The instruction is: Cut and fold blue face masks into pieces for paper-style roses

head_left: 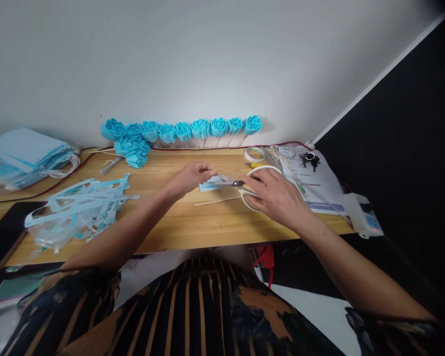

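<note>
My right hand [276, 195] grips scissors [238, 183] with white loop handles, fingers through the loops and blades pointing left. The blades look parted. My left hand [196, 178] is closed in a pinch just past the blade tips; whatever sits between its fingertips is too small to make out. Beneath the blades, a small light-blue piece [206, 186] of mask-like material lies on the wooden table [178, 227], partly covered. A thin pale stick [217, 201] rests on the wood nearer to me, its right end reaching the scissor handle.
Blue handmade flowers [183, 131] on sticks lean along the wall. Left are cut blue strips [85, 207], stacked masks [29, 153] and a dark phone [7, 235]. Right are a tape roll [254, 154], printed paper [324, 183], keys [310, 159] and a white device [361, 217] with a cord.
</note>
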A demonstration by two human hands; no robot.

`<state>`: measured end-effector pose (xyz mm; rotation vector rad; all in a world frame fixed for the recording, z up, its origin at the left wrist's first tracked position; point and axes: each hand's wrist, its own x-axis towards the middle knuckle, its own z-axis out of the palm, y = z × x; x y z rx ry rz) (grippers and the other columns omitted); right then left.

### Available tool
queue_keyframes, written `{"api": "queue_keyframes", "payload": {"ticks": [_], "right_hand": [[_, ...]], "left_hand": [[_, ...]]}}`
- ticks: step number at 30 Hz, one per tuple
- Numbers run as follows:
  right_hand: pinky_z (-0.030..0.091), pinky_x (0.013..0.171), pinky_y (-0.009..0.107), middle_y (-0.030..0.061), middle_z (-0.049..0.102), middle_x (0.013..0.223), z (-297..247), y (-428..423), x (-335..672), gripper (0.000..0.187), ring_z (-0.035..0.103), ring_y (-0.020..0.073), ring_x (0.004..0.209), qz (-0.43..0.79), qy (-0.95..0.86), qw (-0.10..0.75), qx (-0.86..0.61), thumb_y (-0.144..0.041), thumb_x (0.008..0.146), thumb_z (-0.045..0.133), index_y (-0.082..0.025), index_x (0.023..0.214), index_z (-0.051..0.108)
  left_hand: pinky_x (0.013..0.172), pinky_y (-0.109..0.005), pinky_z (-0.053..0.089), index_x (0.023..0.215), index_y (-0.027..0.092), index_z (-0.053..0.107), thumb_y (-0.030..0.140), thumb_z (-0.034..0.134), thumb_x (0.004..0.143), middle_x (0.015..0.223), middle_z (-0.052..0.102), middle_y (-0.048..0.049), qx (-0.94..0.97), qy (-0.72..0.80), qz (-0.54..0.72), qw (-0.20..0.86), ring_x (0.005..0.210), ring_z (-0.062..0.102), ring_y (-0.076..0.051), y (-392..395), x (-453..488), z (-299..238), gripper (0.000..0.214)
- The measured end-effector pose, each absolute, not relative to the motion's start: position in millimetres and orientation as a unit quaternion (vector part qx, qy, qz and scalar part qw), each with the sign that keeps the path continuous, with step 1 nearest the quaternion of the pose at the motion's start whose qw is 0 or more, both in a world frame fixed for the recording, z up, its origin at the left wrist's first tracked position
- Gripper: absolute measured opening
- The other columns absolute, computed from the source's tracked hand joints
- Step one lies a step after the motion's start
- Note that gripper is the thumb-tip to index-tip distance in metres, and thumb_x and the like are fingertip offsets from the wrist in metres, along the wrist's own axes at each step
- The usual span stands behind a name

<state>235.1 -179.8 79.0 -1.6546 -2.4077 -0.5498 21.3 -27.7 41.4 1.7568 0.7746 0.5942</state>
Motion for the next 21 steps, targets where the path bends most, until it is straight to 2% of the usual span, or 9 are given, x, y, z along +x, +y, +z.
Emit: {"api": "queue_keyframes", "payload": {"ticks": [7, 11, 16, 21], "right_hand": [[0.047, 0.082, 0.04, 0.0128, 0.065, 0.108, 92.3, -182.4, 235.7, 0.036, 0.057, 0.0286, 0.099, -0.178, -0.822, 0.088, -0.534, -0.025, 0.094, 0.054, -0.022, 0.129, 0.061], [0.047, 0.079, 0.041, 0.0128, 0.066, 0.106, 101.0, -183.6, 233.9, 0.037, 0.057, 0.0287, 0.098, -0.177, -0.834, 0.056, -0.519, -0.027, 0.096, 0.052, -0.022, 0.131, 0.06], [0.046, 0.08, 0.041, 0.0113, 0.066, 0.107, 114.0, -184.3, 227.8, 0.035, 0.057, 0.0289, 0.101, -0.167, -0.849, 0.035, -0.5, -0.029, 0.097, 0.05, -0.026, 0.131, 0.059], [0.046, 0.079, 0.043, 0.0114, 0.067, 0.105, 130.3, -184.0, 219.8, 0.032, 0.058, 0.0284, 0.098, -0.19, -0.858, -0.004, -0.478, -0.033, 0.099, 0.047, -0.025, 0.126, 0.061]], "left_hand": [[0.066, -0.026, 0.046, 0.085, 0.015, 0.071, 0.038, 0.058, 0.083, 0.076, 0.069, -0.0029, 0.779, 0.283, 0.221, 0.514, 0.069, 0.057, -0.013, -28.8, 1.5, 59.5, 0.026], [0.071, -0.028, 0.048, 0.085, 0.016, 0.075, 0.036, 0.063, 0.079, 0.086, 0.074, -0.005, 0.798, 0.287, 0.198, 0.492, 0.076, 0.062, -0.015, -30.6, -7.0, 71.0, 0.024], [0.069, -0.027, 0.047, 0.081, 0.015, 0.075, 0.037, 0.065, 0.075, 0.08, 0.074, -0.0036, 0.814, 0.295, 0.17, 0.47, 0.073, 0.062, -0.015, -30.4, -12.3, 76.3, 0.024], [0.068, -0.027, 0.045, 0.078, 0.015, 0.072, 0.029, 0.063, 0.072, 0.074, 0.07, -0.0014, 0.81, 0.286, 0.17, 0.482, 0.068, 0.058, -0.013, -29.9, -18.5, 78.8, 0.018]]}}
